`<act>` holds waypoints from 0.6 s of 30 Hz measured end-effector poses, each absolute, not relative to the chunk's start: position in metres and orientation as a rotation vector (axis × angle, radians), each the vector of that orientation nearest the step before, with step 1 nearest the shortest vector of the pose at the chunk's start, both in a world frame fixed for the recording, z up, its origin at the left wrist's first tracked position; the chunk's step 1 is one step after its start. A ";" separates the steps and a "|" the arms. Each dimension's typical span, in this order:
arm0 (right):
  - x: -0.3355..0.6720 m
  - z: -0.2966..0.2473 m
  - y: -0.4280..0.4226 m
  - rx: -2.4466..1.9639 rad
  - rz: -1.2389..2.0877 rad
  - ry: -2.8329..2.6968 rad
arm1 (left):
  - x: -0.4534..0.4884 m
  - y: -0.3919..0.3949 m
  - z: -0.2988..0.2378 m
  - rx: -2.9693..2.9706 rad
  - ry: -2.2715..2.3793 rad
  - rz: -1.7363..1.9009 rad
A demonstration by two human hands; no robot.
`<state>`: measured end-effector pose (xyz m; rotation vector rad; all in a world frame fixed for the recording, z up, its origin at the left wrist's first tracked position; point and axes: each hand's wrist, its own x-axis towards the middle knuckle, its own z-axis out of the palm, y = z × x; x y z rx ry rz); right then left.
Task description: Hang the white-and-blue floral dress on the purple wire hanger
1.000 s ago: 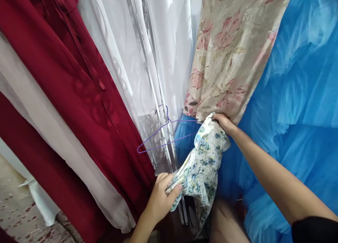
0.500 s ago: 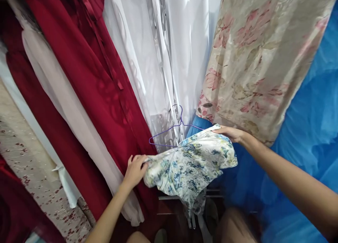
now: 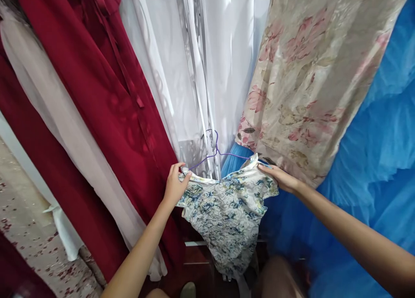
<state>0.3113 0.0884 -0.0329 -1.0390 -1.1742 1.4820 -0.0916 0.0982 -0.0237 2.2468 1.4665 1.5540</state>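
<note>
A white garment with a blue and yellow floral print (image 3: 227,216), short-sleeved, hangs low in the middle of the head view. The purple hanger (image 3: 216,152) runs inside its neckline, both arms reaching toward the shoulders. My left hand (image 3: 177,183) is closed on the left shoulder, thumb in front and fingers behind. At the right shoulder, my right hand (image 3: 277,175) pinches the fabric over the hanger's end. The hanger's lower bar is hidden by the cloth.
Dark red dresses (image 3: 106,116) and a pale pink one (image 3: 65,103) hang at left. White cloth (image 3: 227,64) with a metal pole (image 3: 197,60) is behind. A beige floral dress (image 3: 301,73) and blue tulle (image 3: 366,160) hang at right.
The left shoulder of the garment has gone over the hanger's left arm, which was bare before. My left hand has moved up and right, and the garment now hangs straighter.
</note>
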 end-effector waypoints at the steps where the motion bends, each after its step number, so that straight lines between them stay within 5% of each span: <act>1: 0.311 -0.032 0.086 -1.031 1.464 -1.145 | -0.089 0.095 -0.022 2.264 1.463 1.572; 10: 0.321 -0.032 0.045 -0.993 1.618 -0.956 | -0.057 0.088 0.038 2.495 1.581 1.495; 15: 0.285 -0.079 -0.042 -0.837 1.865 -1.223 | -0.047 0.080 -0.003 2.446 1.356 1.366; 18: 0.250 -0.091 -0.076 -0.300 2.263 -1.400 | -0.036 0.076 -0.033 2.000 1.284 1.508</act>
